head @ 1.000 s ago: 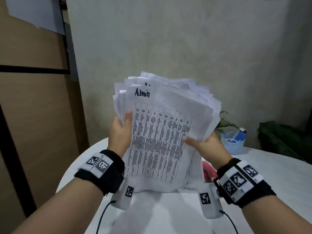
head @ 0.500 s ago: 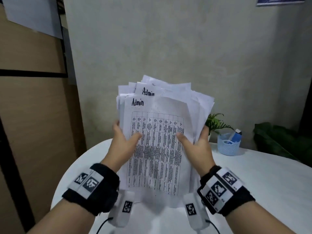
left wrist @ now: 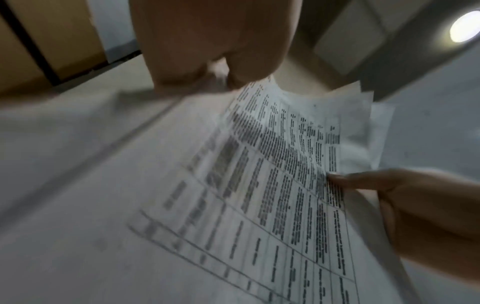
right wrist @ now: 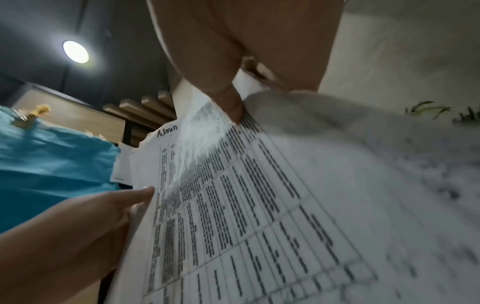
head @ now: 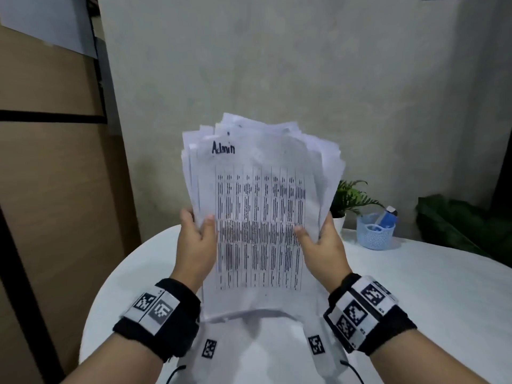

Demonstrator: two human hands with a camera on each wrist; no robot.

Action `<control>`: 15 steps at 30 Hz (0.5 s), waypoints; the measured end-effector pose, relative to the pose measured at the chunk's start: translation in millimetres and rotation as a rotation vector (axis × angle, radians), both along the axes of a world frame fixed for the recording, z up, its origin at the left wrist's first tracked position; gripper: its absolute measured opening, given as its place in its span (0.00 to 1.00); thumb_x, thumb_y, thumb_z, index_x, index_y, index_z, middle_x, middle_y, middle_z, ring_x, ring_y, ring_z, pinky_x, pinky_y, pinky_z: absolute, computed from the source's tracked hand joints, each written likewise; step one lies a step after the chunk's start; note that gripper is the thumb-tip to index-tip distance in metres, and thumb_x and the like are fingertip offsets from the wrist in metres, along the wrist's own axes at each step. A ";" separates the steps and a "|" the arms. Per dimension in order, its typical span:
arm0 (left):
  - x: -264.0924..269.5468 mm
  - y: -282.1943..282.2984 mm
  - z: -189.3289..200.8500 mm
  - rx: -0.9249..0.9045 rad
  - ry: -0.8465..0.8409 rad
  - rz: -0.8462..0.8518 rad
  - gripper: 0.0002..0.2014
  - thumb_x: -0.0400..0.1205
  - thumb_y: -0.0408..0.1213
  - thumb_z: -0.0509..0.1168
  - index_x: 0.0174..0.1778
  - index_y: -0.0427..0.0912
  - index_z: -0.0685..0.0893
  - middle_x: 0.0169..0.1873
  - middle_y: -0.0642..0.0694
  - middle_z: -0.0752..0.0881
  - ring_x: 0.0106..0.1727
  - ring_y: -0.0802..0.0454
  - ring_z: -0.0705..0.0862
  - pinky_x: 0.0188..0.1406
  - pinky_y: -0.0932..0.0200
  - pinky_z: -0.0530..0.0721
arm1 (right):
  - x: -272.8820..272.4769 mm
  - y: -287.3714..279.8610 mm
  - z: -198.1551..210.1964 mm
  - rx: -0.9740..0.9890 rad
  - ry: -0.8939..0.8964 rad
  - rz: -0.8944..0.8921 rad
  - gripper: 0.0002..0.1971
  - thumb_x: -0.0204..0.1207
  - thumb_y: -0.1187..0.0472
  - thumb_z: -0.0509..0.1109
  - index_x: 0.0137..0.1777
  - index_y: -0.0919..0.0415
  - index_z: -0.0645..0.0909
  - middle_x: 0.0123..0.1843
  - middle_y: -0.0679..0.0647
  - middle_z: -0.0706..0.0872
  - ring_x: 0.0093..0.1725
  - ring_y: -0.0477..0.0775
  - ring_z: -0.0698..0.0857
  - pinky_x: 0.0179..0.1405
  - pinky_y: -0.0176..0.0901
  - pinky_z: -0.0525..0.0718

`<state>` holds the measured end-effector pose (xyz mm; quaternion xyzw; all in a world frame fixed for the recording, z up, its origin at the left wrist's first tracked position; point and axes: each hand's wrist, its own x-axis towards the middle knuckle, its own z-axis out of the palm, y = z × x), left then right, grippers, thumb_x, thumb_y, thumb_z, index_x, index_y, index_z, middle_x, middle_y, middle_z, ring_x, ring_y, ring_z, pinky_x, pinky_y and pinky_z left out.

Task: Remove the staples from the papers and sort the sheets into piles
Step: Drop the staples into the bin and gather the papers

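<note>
A thick, uneven stack of printed papers (head: 260, 217) stands upright above the white round table (head: 415, 286), its front sheet marked "Admin" over a table of text. My left hand (head: 195, 239) grips the stack's left edge, thumb on the front sheet and fingers behind. On the opposite edge my right hand (head: 321, 242) holds it the same way. The left wrist view shows the papers (left wrist: 272, 185) with the right hand's thumb (left wrist: 363, 181) on them. In the right wrist view the papers (right wrist: 259, 205) fill the frame, the left hand (right wrist: 91, 216) at their edge. No staple is visible.
A pale blue basket (head: 375, 231) with a blue item stands at the table's back right, a small potted plant (head: 349, 200) beside it. Dark green leaves (head: 465, 223) lie further right. A wooden panel (head: 55, 189) stands at the left, a wall behind.
Both hands shifted from the front of the stack to its side edges, and the sheets have been squared up into a narrower, more upright stack.
</note>
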<state>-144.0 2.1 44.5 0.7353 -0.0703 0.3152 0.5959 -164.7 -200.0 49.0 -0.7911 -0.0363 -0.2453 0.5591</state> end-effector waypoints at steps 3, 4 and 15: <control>-6.2 -0.8 11.8 -0.019 0.052 -0.073 0.19 0.87 0.39 0.57 0.72 0.42 0.60 0.59 0.54 0.78 0.57 0.57 0.80 0.57 0.59 0.74 | 0.6 1.4 2.2 0.080 -0.027 -0.040 0.29 0.81 0.55 0.63 0.79 0.57 0.57 0.70 0.45 0.76 0.66 0.43 0.77 0.68 0.33 0.70; -8.9 0.0 10.0 0.041 0.137 -0.115 0.24 0.87 0.38 0.58 0.76 0.42 0.56 0.64 0.55 0.74 0.63 0.57 0.76 0.61 0.60 0.71 | -1.2 2.7 1.0 0.049 0.034 -0.019 0.33 0.82 0.55 0.62 0.82 0.59 0.49 0.76 0.50 0.70 0.73 0.49 0.71 0.69 0.35 0.64; 38.6 54.0 -13.3 0.687 0.711 -0.201 0.36 0.62 0.63 0.70 0.64 0.49 0.78 0.56 0.51 0.88 0.54 0.50 0.87 0.59 0.48 0.84 | 21.0 -25.6 18.7 -0.458 0.474 0.069 0.19 0.73 0.58 0.74 0.62 0.56 0.75 0.55 0.48 0.84 0.50 0.48 0.81 0.45 0.36 0.81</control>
